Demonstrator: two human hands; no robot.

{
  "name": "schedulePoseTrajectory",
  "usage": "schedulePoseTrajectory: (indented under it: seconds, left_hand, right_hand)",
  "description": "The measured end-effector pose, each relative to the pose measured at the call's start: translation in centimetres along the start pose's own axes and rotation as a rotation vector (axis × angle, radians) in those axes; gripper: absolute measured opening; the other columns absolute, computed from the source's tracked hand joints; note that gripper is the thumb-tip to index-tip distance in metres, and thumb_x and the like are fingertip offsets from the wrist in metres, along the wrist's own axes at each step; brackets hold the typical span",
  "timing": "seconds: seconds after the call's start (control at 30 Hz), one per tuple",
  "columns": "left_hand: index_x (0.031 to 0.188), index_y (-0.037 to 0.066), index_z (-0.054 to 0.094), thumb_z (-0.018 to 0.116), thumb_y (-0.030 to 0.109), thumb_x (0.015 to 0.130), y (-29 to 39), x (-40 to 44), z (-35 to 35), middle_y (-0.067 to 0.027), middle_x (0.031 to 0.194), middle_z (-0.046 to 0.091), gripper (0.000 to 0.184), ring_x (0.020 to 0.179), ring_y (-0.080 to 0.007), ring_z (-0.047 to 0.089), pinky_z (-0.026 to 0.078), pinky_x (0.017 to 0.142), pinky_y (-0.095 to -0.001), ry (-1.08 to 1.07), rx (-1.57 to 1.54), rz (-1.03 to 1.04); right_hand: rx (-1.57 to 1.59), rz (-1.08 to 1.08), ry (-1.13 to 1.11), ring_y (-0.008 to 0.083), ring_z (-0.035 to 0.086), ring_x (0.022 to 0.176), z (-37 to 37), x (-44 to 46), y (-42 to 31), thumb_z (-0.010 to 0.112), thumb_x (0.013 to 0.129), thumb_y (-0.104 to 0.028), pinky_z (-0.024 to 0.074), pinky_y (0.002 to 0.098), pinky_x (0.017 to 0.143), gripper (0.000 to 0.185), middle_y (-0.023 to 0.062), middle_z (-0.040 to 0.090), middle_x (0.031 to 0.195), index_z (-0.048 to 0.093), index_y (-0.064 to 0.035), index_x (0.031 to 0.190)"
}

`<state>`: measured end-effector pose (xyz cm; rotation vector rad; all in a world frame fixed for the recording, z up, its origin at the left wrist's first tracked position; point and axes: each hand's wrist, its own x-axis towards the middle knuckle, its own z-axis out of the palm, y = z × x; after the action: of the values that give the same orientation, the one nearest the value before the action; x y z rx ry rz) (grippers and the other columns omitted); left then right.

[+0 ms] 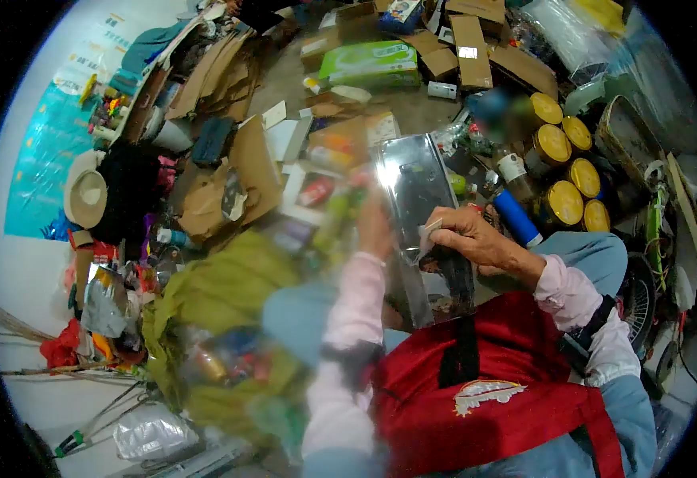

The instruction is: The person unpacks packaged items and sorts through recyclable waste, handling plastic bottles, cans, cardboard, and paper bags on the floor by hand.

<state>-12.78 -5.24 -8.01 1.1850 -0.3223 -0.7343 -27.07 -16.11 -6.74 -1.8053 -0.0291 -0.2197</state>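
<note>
A clear, shiny plastic box [422,187] with a dark sheen stands tilted on my lap, catching bright light near its top. My right hand [469,237] is closed in a pinch over its front, gripping a small whitish scrap [429,234] that could be paper or film. Along the box's left edge is my left hand [375,219]; blur hides its fingers, so I cannot tell how it grips. Below the box, a red apron [476,374] covers my lap. A blue cylinder [514,215] lies to the right of my right hand.
Yellow-lidded jars [562,203] cluster at the right. Ahead are a green carton [371,64] and flattened cardboard [469,52]. An open cardboard box [257,171] lies to the left, above an olive-green sack [221,283] with mixed items in it. A wheel [642,299] stands at far right.
</note>
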Motion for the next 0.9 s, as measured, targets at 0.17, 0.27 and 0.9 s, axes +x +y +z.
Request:
schedulePoseTrajectory:
  seconds: [0.17, 0.27, 0.9]
  left_hand:
    - [0.11, 0.002, 0.053, 0.043, 0.032, 0.09, -2.7, 3.2, -2.7, -0.0055, 0.105, 0.055, 0.037, 0.096, -0.0159, 0.051, 0.04, 0.083, -0.0303, 0.044, 0.033, -0.144]
    - [0.104, 0.005, 0.055, 0.043, 0.039, 0.088, -2.6, 5.1, -3.3, -0.0031, 0.093, 0.058, 0.039, 0.086, -0.0163, 0.057, 0.047, 0.071, -0.0304, 0.168, 0.264, -0.124]
    - [0.109, 0.003, 0.052, 0.037, 0.05, 0.088, -2.4, 8.9, -7.0, -0.0102, 0.105, 0.055, 0.053, 0.085, -0.0241, 0.056, 0.048, 0.072, -0.0374, 0.566, -0.214, 0.035]
  right_hand:
    - [0.178, 0.107, -0.088, 0.0119, 0.053, 0.073, 0.5, 0.0, -0.3, 0.047, 0.088, -0.022, 0.0423, 0.0264, 0.067, 0.023, 0.0031, 0.058, 0.079, 0.058, -0.0017, 0.086]
    - [0.221, 0.178, -0.087, 0.0107, 0.051, 0.07, 0.6, 0.1, -0.6, 0.045, 0.089, -0.023, 0.0415, 0.0257, 0.064, 0.024, 0.0021, 0.057, 0.076, 0.056, -0.0023, 0.085]
    - [0.497, 0.215, 0.472, 0.005, 0.041, 0.067, 6.4, -0.1, 0.0, 0.041, 0.091, -0.026, 0.0341, 0.0192, 0.06, 0.024, -0.0026, 0.05, 0.078, 0.051, -0.0048, 0.094]
